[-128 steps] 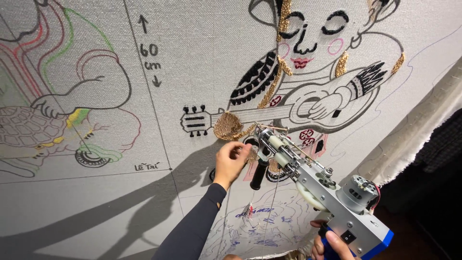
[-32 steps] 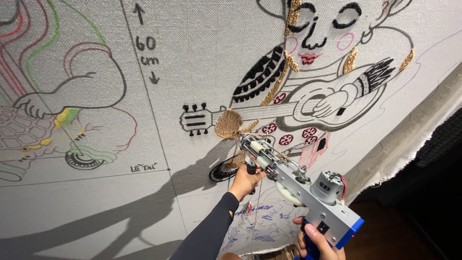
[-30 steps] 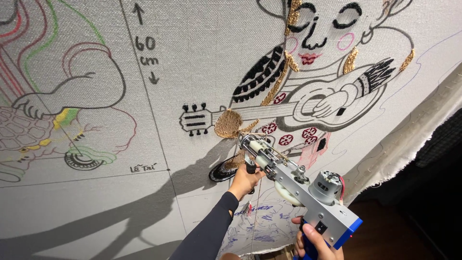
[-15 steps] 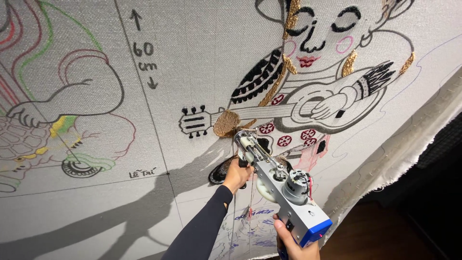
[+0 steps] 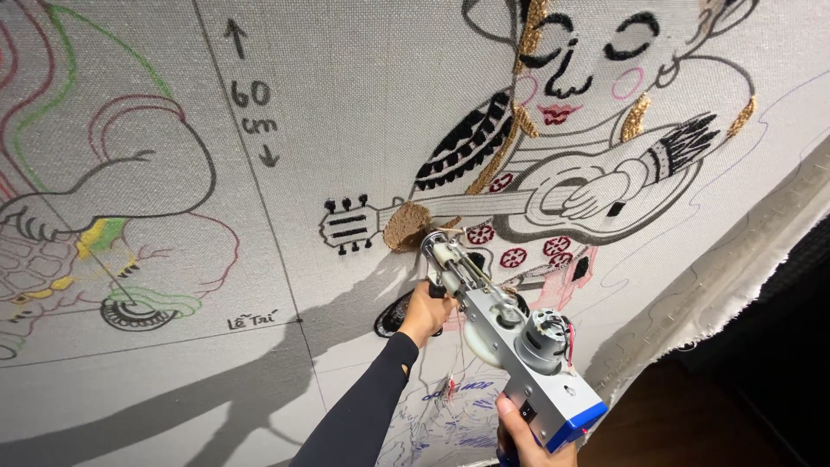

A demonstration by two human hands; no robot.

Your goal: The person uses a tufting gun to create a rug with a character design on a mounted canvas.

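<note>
Mid-tufting on the stretched cloth [image 5: 363, 104]: tufting gun [image 5: 510, 342] pressed nose-first against the brown tufted patch [image 5: 406, 227] by the drawn guitar neck. Left hand [image 5: 425, 310] wrapped round the front handle, right hand [image 5: 519, 437] closed on the rear handle. Probably next: steady pressure, slow guiding along the outline.
</note>
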